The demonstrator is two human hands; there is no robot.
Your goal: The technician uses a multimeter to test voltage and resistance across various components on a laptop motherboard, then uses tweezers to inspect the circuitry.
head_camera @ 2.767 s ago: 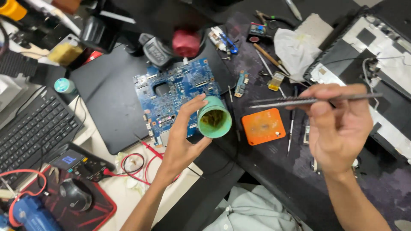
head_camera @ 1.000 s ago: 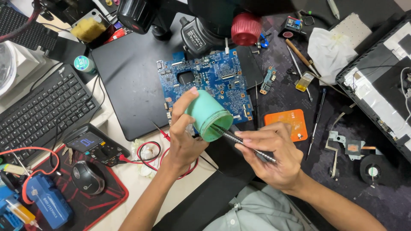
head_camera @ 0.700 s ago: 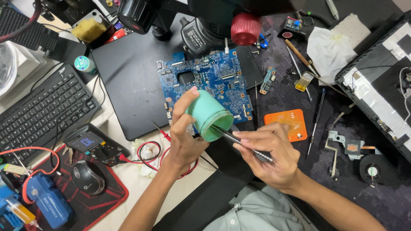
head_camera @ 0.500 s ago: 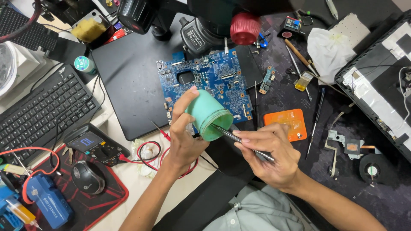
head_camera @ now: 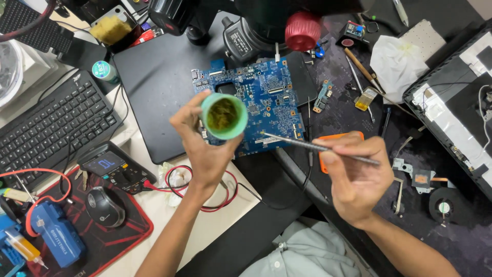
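Observation:
My left hand holds a small green jar tilted toward me, its open mouth showing yellowish paste inside. My right hand grips a thin metal tool like a pen, its tip pointing left toward the jar and hovering a short way from it. Both hands float above a blue circuit board that lies on a black mat.
A microscope head with a red knob hangs over the board. A black keyboard, a multimeter with red leads and a mouse sit left. An orange pad, a white cloth and an opened laptop shell lie right.
The tool tip has come out of the jar and my right hand has drawn back to the right. My left hand has tipped the jar's mouth up toward me.

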